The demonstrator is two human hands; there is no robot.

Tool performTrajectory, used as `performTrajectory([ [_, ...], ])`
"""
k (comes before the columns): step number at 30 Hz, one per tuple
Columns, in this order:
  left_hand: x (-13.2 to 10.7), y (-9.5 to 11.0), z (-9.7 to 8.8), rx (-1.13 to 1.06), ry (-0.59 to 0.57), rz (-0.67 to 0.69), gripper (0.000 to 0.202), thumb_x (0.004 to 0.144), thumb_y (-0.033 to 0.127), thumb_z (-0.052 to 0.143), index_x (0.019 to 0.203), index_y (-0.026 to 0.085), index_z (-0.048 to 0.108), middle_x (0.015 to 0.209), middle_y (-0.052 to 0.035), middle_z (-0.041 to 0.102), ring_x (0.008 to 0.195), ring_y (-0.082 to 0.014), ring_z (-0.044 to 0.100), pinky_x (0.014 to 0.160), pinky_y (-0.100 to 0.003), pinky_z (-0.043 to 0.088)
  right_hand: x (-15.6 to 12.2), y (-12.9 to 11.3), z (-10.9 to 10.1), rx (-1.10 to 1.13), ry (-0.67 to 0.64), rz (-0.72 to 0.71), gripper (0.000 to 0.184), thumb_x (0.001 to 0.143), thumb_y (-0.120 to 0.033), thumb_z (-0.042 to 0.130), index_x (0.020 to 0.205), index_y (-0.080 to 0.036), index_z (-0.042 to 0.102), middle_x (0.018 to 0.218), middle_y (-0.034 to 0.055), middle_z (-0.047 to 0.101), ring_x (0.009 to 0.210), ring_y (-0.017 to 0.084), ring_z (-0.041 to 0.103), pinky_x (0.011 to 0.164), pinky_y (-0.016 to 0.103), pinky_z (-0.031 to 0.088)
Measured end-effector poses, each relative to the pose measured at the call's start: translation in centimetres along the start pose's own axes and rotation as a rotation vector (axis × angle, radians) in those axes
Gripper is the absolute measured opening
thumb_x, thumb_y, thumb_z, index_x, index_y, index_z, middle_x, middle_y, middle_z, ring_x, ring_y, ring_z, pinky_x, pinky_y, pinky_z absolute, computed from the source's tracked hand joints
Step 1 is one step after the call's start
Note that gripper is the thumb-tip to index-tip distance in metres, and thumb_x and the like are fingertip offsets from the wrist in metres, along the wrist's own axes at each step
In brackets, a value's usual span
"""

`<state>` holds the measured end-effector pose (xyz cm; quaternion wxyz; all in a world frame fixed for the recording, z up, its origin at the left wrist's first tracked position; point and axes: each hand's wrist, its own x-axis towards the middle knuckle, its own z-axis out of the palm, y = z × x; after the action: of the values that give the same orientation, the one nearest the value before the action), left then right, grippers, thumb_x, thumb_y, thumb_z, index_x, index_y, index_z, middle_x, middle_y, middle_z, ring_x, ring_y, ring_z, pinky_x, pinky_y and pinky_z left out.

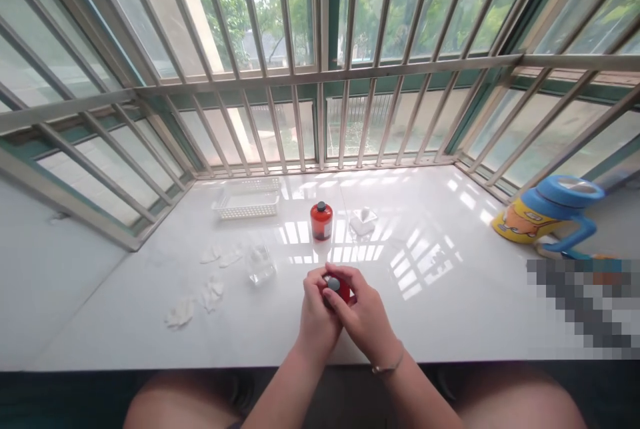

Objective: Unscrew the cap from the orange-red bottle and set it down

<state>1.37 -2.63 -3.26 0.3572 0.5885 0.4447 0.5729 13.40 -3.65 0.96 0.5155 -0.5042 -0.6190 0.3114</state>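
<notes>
Between my hands, close to the near edge of the white counter, is a small red bottle (343, 289) with a dark grey cap. My left hand (318, 309) wraps its left side. From the right, my right hand (367, 309) curls round the same bottle, its thumb lying near the cap. Much of the bottle's body is hidden by my fingers. Straight beyond my hands stands a second red bottle (321, 222), upright, with a dark cap and a pale label. A small white container (363, 221) with something white sticking up sits just right of it.
A white perforated basket (249, 202) lies at the back left. Nearer are a clear square container (261, 265) and several crumpled white pieces (212, 291). A blue and yellow jug (547, 212) with a handle stands at right, beside a blurred-out patch. Barred windows enclose the counter (440, 322).
</notes>
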Motion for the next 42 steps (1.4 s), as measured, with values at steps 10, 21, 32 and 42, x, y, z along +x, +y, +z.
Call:
performTrajectory([
  [10, 0.0, -0.8, -0.4, 0.145, -0.040, 0.044, 0.073, 0.093, 0.030, 0.081, 0.153, 0.027, 0.038, 0.135, -0.0151, 0.070, 0.119, -0.0306, 0.075, 0.098, -0.052, 0.065, -0.3, -1.3, -0.4, -0.186, 0.044, -0.190, 0.037, 0.101, -0.025, 0.069, 0.138, -0.030, 0.067, 0.124, 0.0128, 0.066, 0.117, 0.032, 0.065, 0.098, 0.051, 0.062],
  [21, 0.3, 0.5, -0.4, 0.063, -0.050, -0.076, 0.067, 0.095, 0.030, 0.075, 0.154, 0.026, 0.045, 0.120, -0.0099, 0.074, 0.101, -0.0260, 0.078, 0.084, -0.041, 0.067, 0.4, -1.3, -0.3, -0.043, -0.032, -0.100, 0.031, 0.101, -0.018, 0.065, 0.130, -0.031, 0.067, 0.123, 0.0071, 0.074, 0.116, 0.026, 0.072, 0.101, 0.044, 0.062],
  [32, 0.8, -0.3, -1.1, 0.147, -0.101, -0.004, 0.091, 0.076, 0.028, 0.091, 0.154, 0.024, 0.046, 0.146, -0.0157, 0.064, 0.130, -0.0359, 0.070, 0.107, -0.052, 0.061, 3.0, -1.4, -2.8, -0.137, -0.281, -0.379, 0.033, 0.105, -0.013, 0.057, 0.130, -0.032, 0.069, 0.122, 0.0052, 0.077, 0.113, 0.025, 0.071, 0.098, 0.045, 0.063],
  [42, 0.9, 0.3, -1.0, 0.126, -0.111, -0.024, 0.092, 0.075, 0.027, 0.094, 0.153, 0.026, 0.047, 0.142, -0.0138, 0.065, 0.125, -0.0333, 0.070, 0.108, -0.052, 0.059, 2.5, -1.3, -3.4, -0.286, -0.157, -0.314, 0.030, 0.101, -0.027, 0.074, 0.130, -0.030, 0.065, 0.115, 0.0089, 0.073, 0.105, 0.030, 0.070, 0.090, 0.049, 0.064],
])
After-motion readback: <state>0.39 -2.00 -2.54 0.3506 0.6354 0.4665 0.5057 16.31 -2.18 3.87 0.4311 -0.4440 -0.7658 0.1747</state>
